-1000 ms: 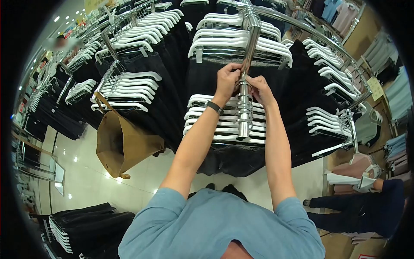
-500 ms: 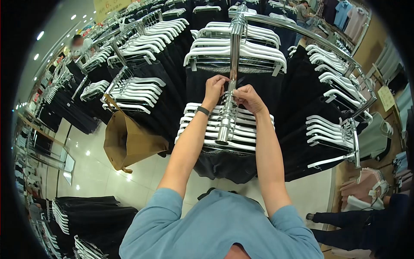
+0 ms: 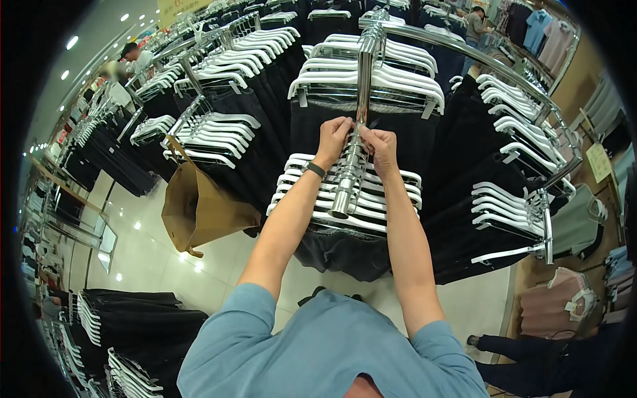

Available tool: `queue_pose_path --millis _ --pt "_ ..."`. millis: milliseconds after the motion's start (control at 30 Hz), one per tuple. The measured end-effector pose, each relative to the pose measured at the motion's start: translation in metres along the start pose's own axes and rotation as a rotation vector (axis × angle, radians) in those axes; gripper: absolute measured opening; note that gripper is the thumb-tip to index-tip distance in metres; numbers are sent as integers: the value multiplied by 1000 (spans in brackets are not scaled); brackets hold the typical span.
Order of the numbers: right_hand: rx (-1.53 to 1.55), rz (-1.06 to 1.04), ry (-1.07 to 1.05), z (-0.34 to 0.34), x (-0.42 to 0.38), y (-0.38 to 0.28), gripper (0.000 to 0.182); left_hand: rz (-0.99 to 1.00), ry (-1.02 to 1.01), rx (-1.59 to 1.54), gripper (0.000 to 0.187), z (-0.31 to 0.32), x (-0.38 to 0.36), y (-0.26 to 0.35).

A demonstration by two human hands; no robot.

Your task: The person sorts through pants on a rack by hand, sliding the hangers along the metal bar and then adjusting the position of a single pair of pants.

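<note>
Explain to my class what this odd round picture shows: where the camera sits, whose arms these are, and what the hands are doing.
The camera is worn on a person's head, looking down, so its wide lens bends the view. The bare arms belong to that person in a blue T-shirt. The left hand and right hand both grip a shiny chrome clothes-rack arm from either side. White plastic hangers carrying dark trousers hang on it. A brown paper bag hangs on the neighbouring rack.

Both hands' fingertips hide behind the chrome rail [image 3: 352, 159].
</note>
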State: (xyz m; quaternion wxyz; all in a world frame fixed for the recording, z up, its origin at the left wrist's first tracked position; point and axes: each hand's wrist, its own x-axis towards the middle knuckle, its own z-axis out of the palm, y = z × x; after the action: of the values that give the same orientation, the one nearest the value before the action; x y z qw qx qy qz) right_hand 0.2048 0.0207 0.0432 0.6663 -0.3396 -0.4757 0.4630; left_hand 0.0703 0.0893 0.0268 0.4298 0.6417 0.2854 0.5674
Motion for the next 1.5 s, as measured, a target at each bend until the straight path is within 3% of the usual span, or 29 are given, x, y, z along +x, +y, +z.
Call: queue_pose_path --millis 333,700,1133,1500 --pt "-115 -131 126 12 -8 -8 37 -4 -10 -163 48 10 0 -2" --pt "-423 -190 158 -1 -4 10 40 -12 -75 -84 61 11 -4 2" --pt "-311 -128 177 4 -7 6 38 146 -101 56 63 11 0 -5" --pt "-342 -133 148 4 -12 7 49 147 -112 117 66 9 -1 10"
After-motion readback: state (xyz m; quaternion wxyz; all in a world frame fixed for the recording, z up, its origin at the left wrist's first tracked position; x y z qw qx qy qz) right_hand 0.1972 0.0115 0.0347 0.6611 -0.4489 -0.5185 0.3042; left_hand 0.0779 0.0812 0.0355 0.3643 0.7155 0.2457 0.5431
